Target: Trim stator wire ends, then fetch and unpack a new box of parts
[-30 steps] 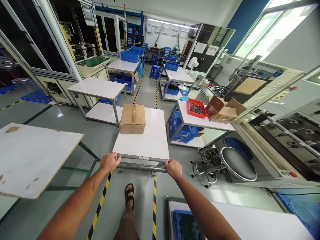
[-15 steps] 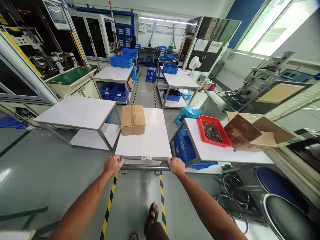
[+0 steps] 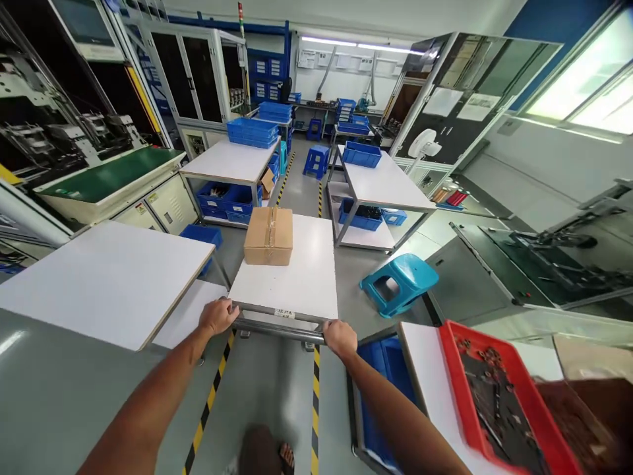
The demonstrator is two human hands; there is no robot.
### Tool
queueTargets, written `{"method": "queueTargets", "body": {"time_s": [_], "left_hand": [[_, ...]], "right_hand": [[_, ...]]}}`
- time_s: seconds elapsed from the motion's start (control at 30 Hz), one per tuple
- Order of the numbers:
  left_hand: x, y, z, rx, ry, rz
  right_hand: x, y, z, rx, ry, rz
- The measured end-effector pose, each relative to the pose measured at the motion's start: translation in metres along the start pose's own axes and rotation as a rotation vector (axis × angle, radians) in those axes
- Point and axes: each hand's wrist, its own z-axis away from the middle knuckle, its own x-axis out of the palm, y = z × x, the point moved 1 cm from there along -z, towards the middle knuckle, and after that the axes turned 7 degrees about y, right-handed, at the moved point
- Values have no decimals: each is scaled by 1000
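Note:
Both of my hands grip the metal push bar of a white-topped trolley (image 3: 311, 284) in front of me. My left hand (image 3: 217, 316) is wrapped round the left end of the handle bar (image 3: 277, 330). Round its right end close the fingers of my right hand (image 3: 340, 338). A taped cardboard box (image 3: 268, 237) rests on the far left part of the trolley top. A small paper label (image 3: 284, 313) is stuck to the near edge of the top.
White tables stand left (image 3: 109, 284) and further ahead (image 3: 390, 178). A teal stool (image 3: 400, 284) is right of the trolley. Near right, a red tray (image 3: 462, 389) of small dark parts lies on a table. Striped floor tape (image 3: 315, 402) edges the aisle, with a blue stool (image 3: 316, 160) ahead.
The trolley and I have moved forward along the aisle, the box still on top. Side tables, the red tray and the teal stool now appear closer. My grip is unchanged.

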Motion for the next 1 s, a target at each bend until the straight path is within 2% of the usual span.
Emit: {"method": "queueTargets", "body": {"time_s": [0.13,0.4,0.57,0.73,1.0], "left_hand": [[0,-7,-129,35,-2,2],[-22,-10,-392,53,-3,-27],[-24,-9,-551,28,-12,-47],[-26,4,-698,9,19,-29],[-33,42,-910,-25,44,11]], "right_hand": [[-27,-34,-115,-9,-33,2],[-101,-114,-337,-24,-70,-50],[-136,-150,-477,-22,-104,-71],[-175,-174,-611,-73,-114,-68],[-238,-199,-816,-101,-121,-31]]}}
